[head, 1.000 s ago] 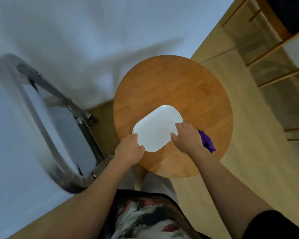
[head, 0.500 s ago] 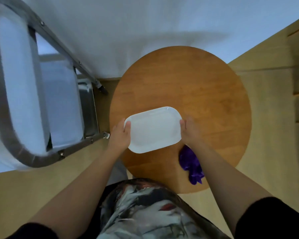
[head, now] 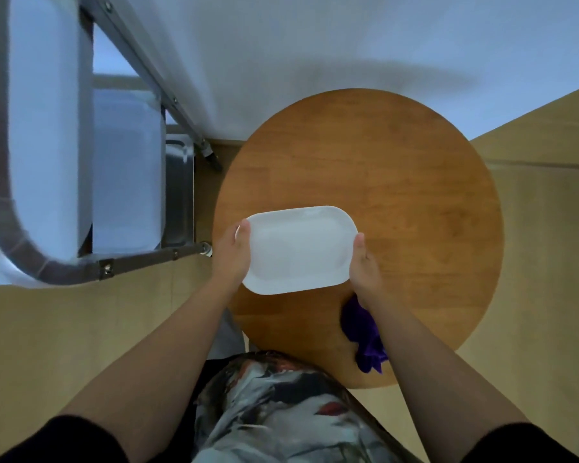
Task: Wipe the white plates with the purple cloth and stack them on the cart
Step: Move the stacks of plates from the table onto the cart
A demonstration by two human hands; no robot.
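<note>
centrally, the white plate [head: 298, 250] is held between both hands above the round wooden table [head: 415, 182]. left hand [head: 231, 253] grips its left edge, thumb curled over the rim; right hand [head: 365, 269] grips its right edge likewise. purple cloth [head: 365, 335] lies on the table just behind the right wrist. metal cart [head: 178, 198] stands beyond the left knuckles. no legible writing is visible.

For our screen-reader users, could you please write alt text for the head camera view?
Seen from above, a left hand and right hand grip the short ends of a white plate over a round wooden table. A purple cloth lies under the right wrist; a metal cart stands left.
</note>
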